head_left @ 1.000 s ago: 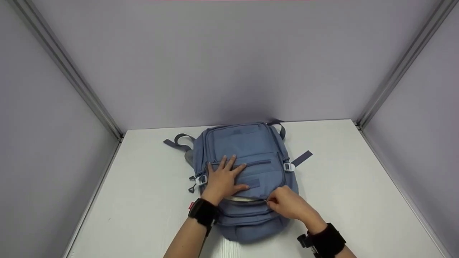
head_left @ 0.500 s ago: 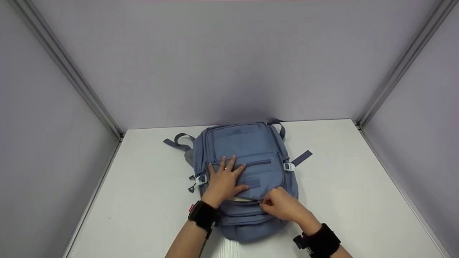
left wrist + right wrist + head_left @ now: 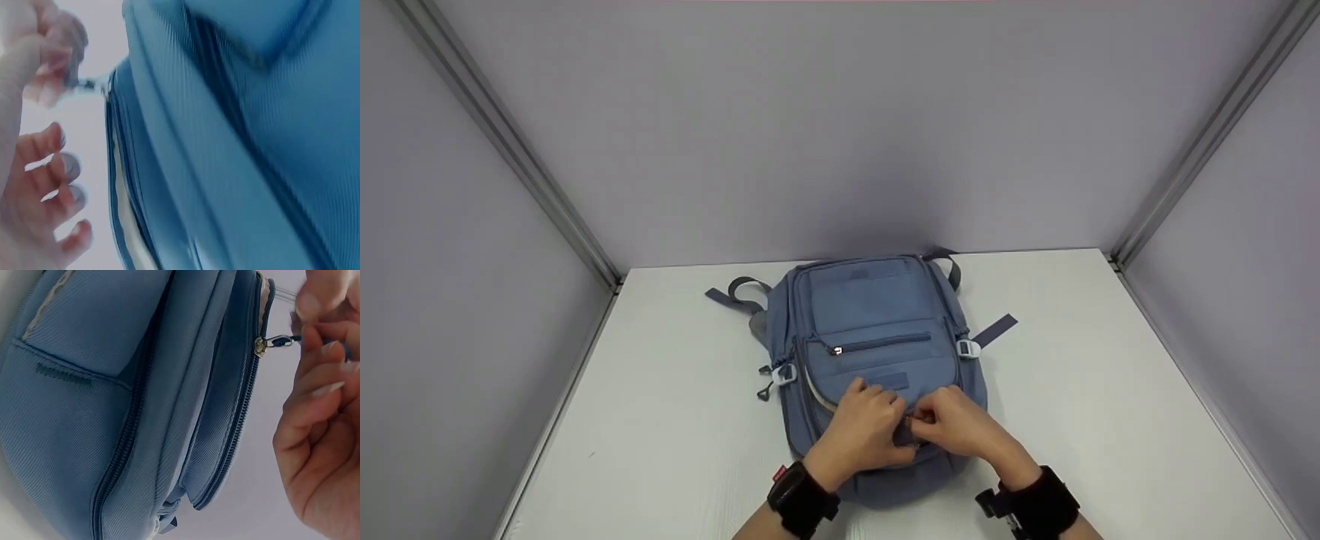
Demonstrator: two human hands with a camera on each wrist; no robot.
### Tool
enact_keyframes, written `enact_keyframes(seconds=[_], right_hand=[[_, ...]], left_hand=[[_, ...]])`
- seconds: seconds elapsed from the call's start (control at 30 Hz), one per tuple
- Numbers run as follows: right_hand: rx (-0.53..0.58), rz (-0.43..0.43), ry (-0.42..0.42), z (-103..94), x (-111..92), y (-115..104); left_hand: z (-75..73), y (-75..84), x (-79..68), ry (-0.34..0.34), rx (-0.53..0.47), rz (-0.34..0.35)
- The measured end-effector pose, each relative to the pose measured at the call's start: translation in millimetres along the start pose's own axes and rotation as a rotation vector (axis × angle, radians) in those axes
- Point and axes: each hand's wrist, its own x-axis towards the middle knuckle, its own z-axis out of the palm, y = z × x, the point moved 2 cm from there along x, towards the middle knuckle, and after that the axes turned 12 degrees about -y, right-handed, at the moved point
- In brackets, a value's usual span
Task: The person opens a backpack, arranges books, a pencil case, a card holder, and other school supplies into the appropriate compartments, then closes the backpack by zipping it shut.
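Observation:
A blue backpack lies flat on the white table, its front facing up. My right hand pinches the zipper pull of the front pocket between thumb and finger. In the right wrist view the gold slider sits on the pocket's edge, with closed teeth on one side. My left hand is right beside the right one, over the pocket's lower edge. Its fingers are loosely bent and apart, with nothing between them. A pale lining shows in the pocket's gap.
A second, shorter zipper crosses the front of the bag. Dark straps and white buckles stick out at its sides. Grey panels enclose the table at the back and both sides.
My left hand has lifted from its flat, spread press on the bag's front and come right and down, next to the right hand. The right hand has shifted slightly left with the zipper pull.

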Motion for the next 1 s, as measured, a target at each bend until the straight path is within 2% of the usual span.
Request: enact_keyframes(seconds=[0.1, 0.27, 0.33, 0.4, 0.53, 0.63, 0.77, 1.0], right_hand=[[0.026, -0.047, -0.012, 0.9, 1, -1], [0.152, -0.097, -0.090, 0.9, -2, 1], [0.168, -0.102, -0.078, -1.3, -3, 4], [0.114, -0.092, -0.029, -2.7, -3, 8], [-0.156, -0.045, 0.127, 1.8, -1, 18], [-0.275, -0.020, 0.173, 5.4, 0, 22], [-0.326, -0.022, 0.189, 5.6, 1, 24], [-0.360, -0.011, 0.189, 2.5, 0, 26]], left_hand=[[7.6, 6.1, 2.2, -0.008, 0.007, 0.005], [14.7, 7.4, 2.0, 0.045, 0.034, -0.008], [14.9, 6.8, 1.4, 0.050, 0.028, -0.008], [14.0, 6.3, 1.1, 0.044, 0.012, -0.013], [11.7, 6.8, -0.3, -0.025, -0.033, -0.041], [8.6, 6.8, -2.0, -0.073, -0.069, -0.055], [3.6, 3.0, -5.8, -0.092, -0.119, -0.061], [-5.0, -19.8, -24.3, -0.047, -0.212, -0.094]])
